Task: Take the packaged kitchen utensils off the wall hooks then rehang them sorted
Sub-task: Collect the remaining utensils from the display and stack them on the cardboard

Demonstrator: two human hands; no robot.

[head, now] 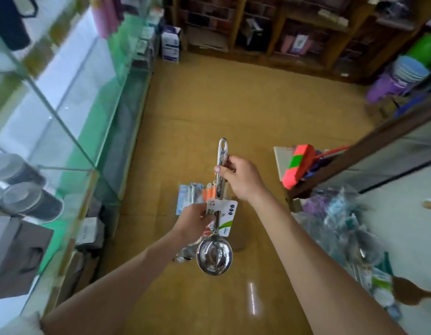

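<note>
Stainless ladle (214,259) is held over the tan floor (258,105), bowl nearest, handle pointing away. Its label card (227,213) is pinched by the left hand (193,222); the handle is gripped by the curled fingers of the right hand (242,180). Packaged utensils (190,195) noted just beyond the left hand; held or lying, cannot be told. Glass display case (64,112) at left, wooden shelving (282,32) farthest.
</note>
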